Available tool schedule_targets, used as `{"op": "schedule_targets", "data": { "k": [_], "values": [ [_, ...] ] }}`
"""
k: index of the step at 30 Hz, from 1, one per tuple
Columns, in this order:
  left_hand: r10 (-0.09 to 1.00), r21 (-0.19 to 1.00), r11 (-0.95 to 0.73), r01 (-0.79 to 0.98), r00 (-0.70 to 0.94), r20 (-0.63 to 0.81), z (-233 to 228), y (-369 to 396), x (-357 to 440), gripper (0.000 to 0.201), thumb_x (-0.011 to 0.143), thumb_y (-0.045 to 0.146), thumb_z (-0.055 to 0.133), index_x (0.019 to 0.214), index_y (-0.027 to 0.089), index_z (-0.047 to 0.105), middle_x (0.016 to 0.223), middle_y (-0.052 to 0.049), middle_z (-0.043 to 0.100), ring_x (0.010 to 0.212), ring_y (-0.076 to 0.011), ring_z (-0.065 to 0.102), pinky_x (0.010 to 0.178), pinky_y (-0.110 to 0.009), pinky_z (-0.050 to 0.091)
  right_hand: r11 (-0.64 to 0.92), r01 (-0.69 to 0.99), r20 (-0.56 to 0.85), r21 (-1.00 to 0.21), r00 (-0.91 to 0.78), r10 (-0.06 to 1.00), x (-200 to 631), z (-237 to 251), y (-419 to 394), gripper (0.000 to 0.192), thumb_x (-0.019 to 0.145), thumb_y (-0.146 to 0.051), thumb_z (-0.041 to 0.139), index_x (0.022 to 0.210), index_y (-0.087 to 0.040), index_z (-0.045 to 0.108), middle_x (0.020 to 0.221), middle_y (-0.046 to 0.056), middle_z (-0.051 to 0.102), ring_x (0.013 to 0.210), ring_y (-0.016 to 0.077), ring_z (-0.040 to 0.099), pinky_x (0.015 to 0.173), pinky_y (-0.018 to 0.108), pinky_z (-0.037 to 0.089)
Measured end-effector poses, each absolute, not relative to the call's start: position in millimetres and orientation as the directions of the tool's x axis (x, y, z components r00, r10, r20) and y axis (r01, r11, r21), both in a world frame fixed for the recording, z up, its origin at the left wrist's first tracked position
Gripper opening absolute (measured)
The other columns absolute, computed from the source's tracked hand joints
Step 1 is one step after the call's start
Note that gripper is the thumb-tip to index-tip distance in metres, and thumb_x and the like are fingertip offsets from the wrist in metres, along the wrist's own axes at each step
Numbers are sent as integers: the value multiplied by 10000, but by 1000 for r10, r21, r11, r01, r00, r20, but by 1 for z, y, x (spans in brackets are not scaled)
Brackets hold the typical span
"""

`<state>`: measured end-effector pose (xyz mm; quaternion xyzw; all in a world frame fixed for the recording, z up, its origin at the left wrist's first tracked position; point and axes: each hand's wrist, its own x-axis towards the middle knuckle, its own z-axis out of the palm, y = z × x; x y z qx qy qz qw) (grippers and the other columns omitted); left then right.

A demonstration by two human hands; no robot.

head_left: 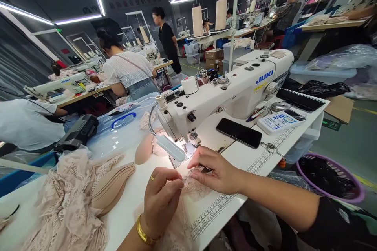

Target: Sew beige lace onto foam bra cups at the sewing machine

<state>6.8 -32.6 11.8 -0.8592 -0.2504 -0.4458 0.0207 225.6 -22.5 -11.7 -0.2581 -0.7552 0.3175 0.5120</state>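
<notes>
Fiddling with lace point(193, 189) by the Juki machine point(232, 86)
Left hand point(163, 193) is pinching it, right hand point(217, 170) is gripping it too.

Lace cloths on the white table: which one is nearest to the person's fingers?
The lace piece between left hand and right hand, at the table's front edge; the others, such as the larger lace heap beside the stacked cups, lie farther left.
</notes>
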Motion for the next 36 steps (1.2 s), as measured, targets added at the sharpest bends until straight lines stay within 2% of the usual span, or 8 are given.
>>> {"op": "schedule_targets", "data": {
  "k": [4, 10, 13, 18, 22, 26, 33, 36],
  "values": [
    [398, 162, -878, 451, 497, 771, 11, -31, 7, 287, 840, -96, 599, 878, 187, 624, 860, -29, 647, 796, -155, 565, 692, -274, 506, 658, 85, 587, -748, -376, 717, 224, -12, -21, 64, 975, -241, 653, 953, -186, 678, 876, 30, 585, 801, 160, 541, 725, 298, 454],
    [441, 204, -858, 472, 470, 765, 11, -28, 7, 270, 864, -75, 589, 856, 195, 606, 850, -21, 628, 811, -154, 575, 693, -270, 510, 537, 109, 499, -836, -256, 828, 228, -10, -15, 236, 1031, -317, 581, 841, -187, 632, 838, 16, 542, 775, 154, 524, 706, 289, 429],
    [449, 213, -853, 477, 460, 766, 11, -28, 6, 267, 868, -58, 593, 865, 209, 608, 844, -14, 632, 798, -154, 580, 684, -270, 517, 518, 117, 477, -848, -260, 840, 232, -11, -14, 271, 1042, -358, 565, 847, -185, 638, 849, 20, 549, 782, 156, 533, 716, 293, 433],
    [457, 218, -849, 481, 463, 760, 11, -28, 5, 278, 864, -58, 595, 877, 219, 608, 851, -15, 633, 792, -157, 578, 683, -275, 516, 535, 89, 484, -840, -323, 813, 236, -7, -17, 248, 1021, -415, 600, 957, -186, 670, 913, 38, 567, 816, 163, 556, 734, 298, 466],
    [458, 224, -851, 476, 462, 759, 11, -27, 5, 278, 863, -60, 597, 887, 217, 608, 856, -17, 629, 795, -158, 581, 682, -278, 516, 589, 131, 514, -797, -364, 776, 240, -5, -18, 197, 980, -378, 656, 1003, -182, 657, 941, 49, 570, 823, 168, 542, 745, 305, 477],
    [478, 243, -843, 480, 462, 747, 10, -27, 5, 272, 878, -61, 576, 876, 210, 595, 852, -18, 618, 797, -152, 587, 671, -272, 525, 595, 211, 485, -775, -405, 775, 245, -5, -17, 169, 993, -325, 638, 909, -179, 646, 890, 39, 568, 802, 164, 527, 706, 288, 448],
    [518, 312, -836, 452, 461, 720, 6, -27, 4, 276, 896, -55, 558, 899, 219, 587, 951, -32, 668, 977, -173, 716, 808, -286, 626, 442, 71, 400, -894, -319, 859, 246, -3, -15, 298, 981, -418, 664, 807, -177, 637, 834, 10, 549, 755, 138, 522, 677, 267, 416],
    [527, 319, -829, 459, 452, 720, 5, -28, 3, 268, 897, -45, 564, 897, 221, 598, 965, -34, 686, 974, -173, 735, 817, -282, 637, 395, 26, 371, -919, -290, 882, 246, -4, -14, 337, 967, -469, 674, 798, -181, 630, 821, 5, 553, 732, 135, 506, 660, 267, 403]
  ]
}}
